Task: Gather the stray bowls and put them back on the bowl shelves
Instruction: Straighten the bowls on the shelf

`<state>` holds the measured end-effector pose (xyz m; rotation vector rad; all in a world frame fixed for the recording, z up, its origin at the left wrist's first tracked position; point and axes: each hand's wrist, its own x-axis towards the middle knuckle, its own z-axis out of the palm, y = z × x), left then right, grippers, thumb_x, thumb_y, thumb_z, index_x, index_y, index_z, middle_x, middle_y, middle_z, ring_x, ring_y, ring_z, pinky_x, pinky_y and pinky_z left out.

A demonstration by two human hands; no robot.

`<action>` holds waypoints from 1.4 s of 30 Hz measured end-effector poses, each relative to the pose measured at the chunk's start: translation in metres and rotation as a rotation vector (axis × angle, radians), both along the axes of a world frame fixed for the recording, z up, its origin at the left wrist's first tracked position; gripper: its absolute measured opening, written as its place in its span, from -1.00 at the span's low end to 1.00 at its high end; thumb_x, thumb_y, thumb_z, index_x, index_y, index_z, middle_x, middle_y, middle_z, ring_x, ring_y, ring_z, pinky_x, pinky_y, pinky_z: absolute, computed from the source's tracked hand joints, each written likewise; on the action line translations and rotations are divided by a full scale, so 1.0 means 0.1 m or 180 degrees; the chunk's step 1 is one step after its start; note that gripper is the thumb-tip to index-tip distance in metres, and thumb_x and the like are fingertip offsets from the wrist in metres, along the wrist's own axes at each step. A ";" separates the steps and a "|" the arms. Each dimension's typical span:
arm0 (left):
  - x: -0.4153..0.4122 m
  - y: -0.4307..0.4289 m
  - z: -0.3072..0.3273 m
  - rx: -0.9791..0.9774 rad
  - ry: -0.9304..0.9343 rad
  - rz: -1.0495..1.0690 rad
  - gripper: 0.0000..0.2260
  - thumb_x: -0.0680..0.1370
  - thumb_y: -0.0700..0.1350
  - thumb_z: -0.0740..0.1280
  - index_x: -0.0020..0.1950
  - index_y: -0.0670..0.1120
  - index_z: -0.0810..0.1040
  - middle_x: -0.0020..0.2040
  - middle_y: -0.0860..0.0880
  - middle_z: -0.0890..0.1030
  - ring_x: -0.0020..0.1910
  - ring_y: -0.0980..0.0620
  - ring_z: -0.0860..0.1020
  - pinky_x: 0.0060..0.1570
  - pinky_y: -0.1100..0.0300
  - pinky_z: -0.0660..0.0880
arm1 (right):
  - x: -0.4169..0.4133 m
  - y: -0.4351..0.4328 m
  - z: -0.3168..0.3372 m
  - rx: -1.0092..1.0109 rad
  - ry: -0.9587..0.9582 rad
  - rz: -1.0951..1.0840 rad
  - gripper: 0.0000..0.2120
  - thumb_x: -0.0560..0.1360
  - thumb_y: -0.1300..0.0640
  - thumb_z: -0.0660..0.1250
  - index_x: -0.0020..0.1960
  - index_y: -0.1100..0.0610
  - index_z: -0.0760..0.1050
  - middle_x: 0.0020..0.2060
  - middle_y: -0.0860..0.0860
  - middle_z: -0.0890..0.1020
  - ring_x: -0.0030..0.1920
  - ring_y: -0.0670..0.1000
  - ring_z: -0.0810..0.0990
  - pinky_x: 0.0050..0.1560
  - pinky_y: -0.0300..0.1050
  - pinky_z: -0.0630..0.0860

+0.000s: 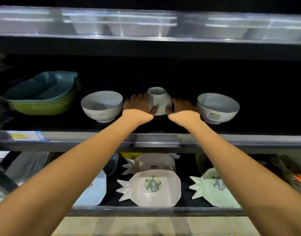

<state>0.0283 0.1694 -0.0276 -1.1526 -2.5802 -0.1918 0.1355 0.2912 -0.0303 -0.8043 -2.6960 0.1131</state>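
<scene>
Head view: left hand (137,104) and right hand (182,106) clasp an upturned white bowl (159,99) on the middle shelf (231,138). Holding both sides probably helps seat it squarely between the left bowl (102,106) and right bowl (217,108).

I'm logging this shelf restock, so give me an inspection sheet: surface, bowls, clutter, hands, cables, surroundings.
Surface: dark middle shelf, in shadow.
Job's things: middle bowl, apparently foot up, standing apart from the upright left bowl and right bowl.
Clutter: stack of green and teal dishes at the shelf's left end.
Grippers: left hand and right hand hold the middle bowl by its sides.
Cables: nothing seen.
Surroundings: pineapple-shaped plates on the shelf below; blurred pale containers above.
</scene>
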 end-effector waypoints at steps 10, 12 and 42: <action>-0.52 0.47 -0.25 0.0920 -0.1413 -0.0037 -0.38 0.56 0.27 0.04 0.50 -0.09 0.17 0.42 -0.17 0.38 0.36 -0.20 0.40 0.19 0.04 0.39 | -0.43 0.22 -0.14 -0.1703 0.0707 -0.0016 -0.53 0.61 -0.11 0.07 0.46 0.05 0.24 0.41 0.11 0.39 0.34 0.19 0.42 0.27 0.06 0.41; -0.54 0.52 -0.27 0.1080 -0.1848 -0.0136 -0.39 0.58 0.22 0.08 0.52 -0.09 0.13 0.46 -0.16 0.33 0.40 -0.18 0.36 0.22 0.07 0.37 | -0.48 0.23 -0.18 -0.1991 0.0830 0.0012 -0.54 0.60 -0.09 0.10 0.45 0.03 0.28 0.41 0.09 0.40 0.35 0.17 0.43 0.26 0.01 0.40; 0.17 0.05 -0.07 0.2223 -0.2661 -0.0177 -0.24 0.46 -0.15 0.43 0.53 -0.10 0.06 0.50 -0.16 0.19 0.45 -0.18 0.26 0.38 -0.09 0.32 | 0.15 -0.11 -0.05 -0.3893 0.2256 -0.0331 -0.47 0.54 0.20 0.26 0.48 0.06 0.22 0.31 0.10 0.42 0.09 0.04 0.46 0.11 0.00 0.56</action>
